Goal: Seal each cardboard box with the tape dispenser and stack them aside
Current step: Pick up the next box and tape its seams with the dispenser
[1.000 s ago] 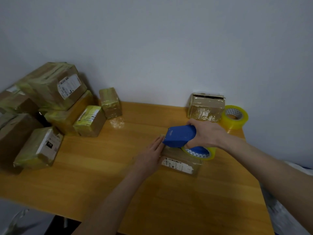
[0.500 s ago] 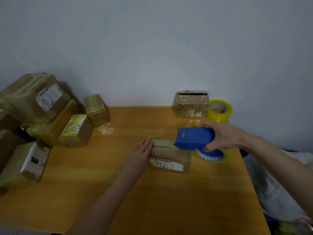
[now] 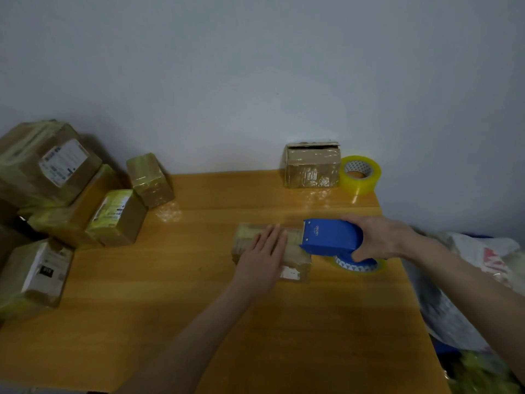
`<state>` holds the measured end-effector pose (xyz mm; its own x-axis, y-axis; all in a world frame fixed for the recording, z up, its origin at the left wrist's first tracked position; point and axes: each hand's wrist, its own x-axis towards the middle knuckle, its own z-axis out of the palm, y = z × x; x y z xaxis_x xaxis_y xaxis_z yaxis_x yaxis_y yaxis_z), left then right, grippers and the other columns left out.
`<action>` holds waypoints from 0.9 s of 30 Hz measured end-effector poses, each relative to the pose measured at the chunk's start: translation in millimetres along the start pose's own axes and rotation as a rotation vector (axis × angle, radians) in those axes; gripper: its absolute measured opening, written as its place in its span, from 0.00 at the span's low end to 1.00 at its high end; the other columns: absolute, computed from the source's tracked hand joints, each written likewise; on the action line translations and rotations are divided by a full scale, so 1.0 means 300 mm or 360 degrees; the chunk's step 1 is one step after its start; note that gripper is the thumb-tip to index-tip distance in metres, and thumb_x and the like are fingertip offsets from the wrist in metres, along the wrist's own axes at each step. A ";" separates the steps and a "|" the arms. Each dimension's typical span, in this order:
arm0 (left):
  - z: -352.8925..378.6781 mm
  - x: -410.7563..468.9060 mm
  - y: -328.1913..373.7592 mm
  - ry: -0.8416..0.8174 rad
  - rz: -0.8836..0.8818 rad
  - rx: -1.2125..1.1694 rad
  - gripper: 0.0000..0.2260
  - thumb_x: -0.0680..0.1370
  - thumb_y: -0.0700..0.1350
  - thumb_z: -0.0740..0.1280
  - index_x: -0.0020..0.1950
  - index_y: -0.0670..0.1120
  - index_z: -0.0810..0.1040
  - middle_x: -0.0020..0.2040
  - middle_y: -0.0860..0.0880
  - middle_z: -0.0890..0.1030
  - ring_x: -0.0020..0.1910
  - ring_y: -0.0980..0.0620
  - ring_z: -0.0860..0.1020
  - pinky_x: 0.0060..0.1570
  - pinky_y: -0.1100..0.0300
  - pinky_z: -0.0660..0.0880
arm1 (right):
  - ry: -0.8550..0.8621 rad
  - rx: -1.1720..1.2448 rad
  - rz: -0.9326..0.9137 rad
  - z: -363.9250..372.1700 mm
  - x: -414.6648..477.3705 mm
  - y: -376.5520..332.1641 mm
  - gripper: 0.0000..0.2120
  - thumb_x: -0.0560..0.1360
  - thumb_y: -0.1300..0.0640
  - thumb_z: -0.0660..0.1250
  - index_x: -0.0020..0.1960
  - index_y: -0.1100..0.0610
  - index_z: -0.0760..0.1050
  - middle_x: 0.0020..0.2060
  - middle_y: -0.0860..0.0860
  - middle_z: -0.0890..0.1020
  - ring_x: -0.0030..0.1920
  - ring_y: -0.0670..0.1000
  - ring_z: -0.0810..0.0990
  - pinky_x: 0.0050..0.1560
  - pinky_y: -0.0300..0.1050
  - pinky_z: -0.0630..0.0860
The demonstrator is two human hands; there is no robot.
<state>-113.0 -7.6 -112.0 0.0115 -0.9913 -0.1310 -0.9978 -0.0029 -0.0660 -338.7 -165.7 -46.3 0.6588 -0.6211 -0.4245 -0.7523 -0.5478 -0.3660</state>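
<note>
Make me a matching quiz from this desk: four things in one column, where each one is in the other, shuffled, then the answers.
Things:
1. tape dispenser
2. spare tape roll
3. flat box
4. box pile

Places:
A. at the left end of the table
B. under the left hand
C. gripped in the right hand
D. back right, by the wall

Pairs: 1-C, 2-D, 3-B, 4-A

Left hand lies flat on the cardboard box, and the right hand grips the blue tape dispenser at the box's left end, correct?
Wrong end. In the head view the left hand lies flat on the cardboard box, and the right hand grips the blue tape dispenser at the box's right end.
</note>
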 end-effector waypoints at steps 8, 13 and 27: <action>0.027 0.025 0.005 -0.0031 0.0024 0.0107 0.32 0.82 0.57 0.49 0.72 0.46 0.29 0.73 0.47 0.30 0.72 0.48 0.31 0.72 0.53 0.33 | 0.0177 0.0084 -0.0102 0.062 -0.020 0.026 0.37 0.66 0.44 0.74 0.71 0.42 0.62 0.52 0.44 0.78 0.50 0.48 0.77 0.45 0.43 0.74; 0.038 0.019 0.003 0.0010 0.0010 0.0101 0.33 0.83 0.55 0.51 0.73 0.46 0.29 0.74 0.48 0.30 0.73 0.48 0.31 0.71 0.54 0.31 | 0.0069 0.0449 -0.0148 0.054 -0.037 0.087 0.33 0.65 0.51 0.76 0.65 0.38 0.65 0.53 0.45 0.78 0.52 0.47 0.78 0.54 0.52 0.78; 0.041 0.022 -0.003 0.0014 0.0025 0.0088 0.34 0.83 0.52 0.54 0.72 0.47 0.28 0.74 0.48 0.30 0.75 0.46 0.34 0.71 0.54 0.31 | -0.0150 0.0055 0.0054 0.080 -0.039 0.121 0.38 0.67 0.46 0.72 0.72 0.39 0.58 0.50 0.42 0.76 0.49 0.49 0.77 0.46 0.49 0.77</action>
<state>-111.1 -12.6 -125.0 -0.0047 -0.9923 -0.1240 -0.9927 0.0196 -0.1187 -373.8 -164.7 -74.5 0.6309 -0.5823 -0.5127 -0.7749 -0.5068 -0.3778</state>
